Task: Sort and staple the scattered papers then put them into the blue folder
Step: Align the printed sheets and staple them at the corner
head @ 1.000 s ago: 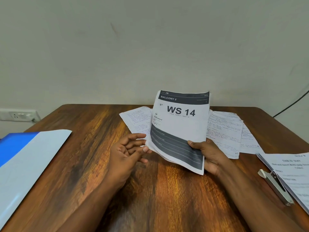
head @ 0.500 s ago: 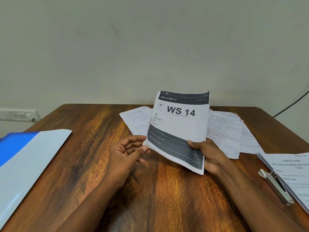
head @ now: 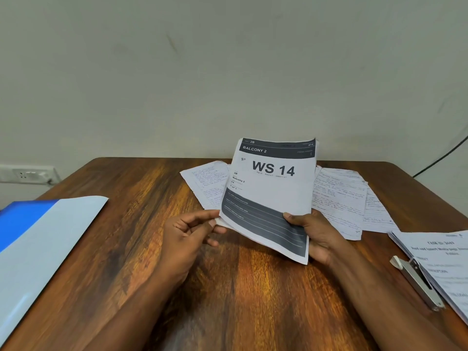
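Wooden table (head: 152,249) is carrying everything: the right hand (head: 317,234) is gripping the raised "WS 14" sheet (head: 272,196), the left hand (head: 188,230) pinching its lower-left corner; handwritten papers (head: 339,201) are lying behind, the blue folder (head: 38,244) far left.

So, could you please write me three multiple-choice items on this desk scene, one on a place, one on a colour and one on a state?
1. Where does the stapler lie?
A. on the folder
B. at the table's right edge
C. in the left hand

2. What colour is the folder?
A. red
B. green
C. blue

3. How is the WS 14 sheet held?
A. flat on the table
B. raised in the right hand
C. inside the folder

Answers: B, it lies beside a printed stack; C, blue cover; B, thumb on its lower edge.
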Action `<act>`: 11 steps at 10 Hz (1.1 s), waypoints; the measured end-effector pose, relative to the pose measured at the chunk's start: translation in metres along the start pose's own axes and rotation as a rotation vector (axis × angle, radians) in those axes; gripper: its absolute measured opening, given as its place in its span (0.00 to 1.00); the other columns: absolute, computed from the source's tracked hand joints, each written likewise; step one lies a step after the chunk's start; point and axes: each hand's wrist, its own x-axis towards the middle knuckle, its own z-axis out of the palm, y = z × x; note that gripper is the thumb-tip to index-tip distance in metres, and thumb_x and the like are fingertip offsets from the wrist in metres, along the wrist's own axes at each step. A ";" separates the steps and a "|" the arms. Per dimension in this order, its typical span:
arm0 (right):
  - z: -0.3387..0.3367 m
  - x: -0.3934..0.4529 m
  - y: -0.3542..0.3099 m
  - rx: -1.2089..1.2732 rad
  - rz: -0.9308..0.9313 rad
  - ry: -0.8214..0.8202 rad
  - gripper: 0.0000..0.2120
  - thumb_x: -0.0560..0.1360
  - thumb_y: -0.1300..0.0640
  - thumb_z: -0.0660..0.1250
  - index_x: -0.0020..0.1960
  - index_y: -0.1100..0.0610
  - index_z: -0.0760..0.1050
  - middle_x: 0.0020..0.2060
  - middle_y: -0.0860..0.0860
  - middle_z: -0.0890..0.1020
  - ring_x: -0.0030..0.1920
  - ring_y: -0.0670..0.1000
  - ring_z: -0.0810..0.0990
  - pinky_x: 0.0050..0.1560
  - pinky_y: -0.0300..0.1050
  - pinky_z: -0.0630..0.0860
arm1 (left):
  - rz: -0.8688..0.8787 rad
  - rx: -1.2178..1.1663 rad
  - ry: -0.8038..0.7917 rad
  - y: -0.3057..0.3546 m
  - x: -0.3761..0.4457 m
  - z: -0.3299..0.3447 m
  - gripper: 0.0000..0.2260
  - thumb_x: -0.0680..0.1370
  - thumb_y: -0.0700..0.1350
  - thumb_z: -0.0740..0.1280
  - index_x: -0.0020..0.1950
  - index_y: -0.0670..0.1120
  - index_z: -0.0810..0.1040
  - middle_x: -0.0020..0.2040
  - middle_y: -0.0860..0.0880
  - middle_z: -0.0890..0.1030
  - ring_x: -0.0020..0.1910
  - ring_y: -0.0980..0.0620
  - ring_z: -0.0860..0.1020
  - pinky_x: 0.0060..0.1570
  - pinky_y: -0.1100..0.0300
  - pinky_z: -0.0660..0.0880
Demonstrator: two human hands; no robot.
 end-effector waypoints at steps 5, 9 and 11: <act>0.001 -0.003 -0.001 -0.004 -0.001 0.000 0.19 0.74 0.72 0.72 0.64 0.65 0.79 0.54 0.62 0.87 0.49 0.60 0.86 0.42 0.51 0.84 | 0.004 -0.029 -0.021 0.004 -0.003 0.002 0.10 0.77 0.28 0.69 0.56 0.36 0.85 0.47 0.37 0.88 0.44 0.42 0.88 0.35 0.59 0.83; 0.001 -0.002 -0.001 -0.014 -0.003 0.002 0.19 0.74 0.71 0.72 0.65 0.65 0.78 0.55 0.62 0.86 0.51 0.61 0.86 0.44 0.52 0.84 | -0.076 0.006 0.036 0.011 -0.003 0.004 0.09 0.74 0.38 0.76 0.51 0.36 0.86 0.43 0.36 0.87 0.37 0.38 0.85 0.30 0.58 0.83; -0.002 -0.001 0.000 -0.015 -0.004 0.004 0.20 0.73 0.71 0.73 0.65 0.65 0.78 0.55 0.62 0.86 0.51 0.61 0.86 0.44 0.52 0.85 | -0.120 -0.012 0.042 0.006 -0.002 0.002 0.08 0.74 0.36 0.75 0.51 0.36 0.86 0.43 0.35 0.87 0.38 0.41 0.86 0.31 0.59 0.83</act>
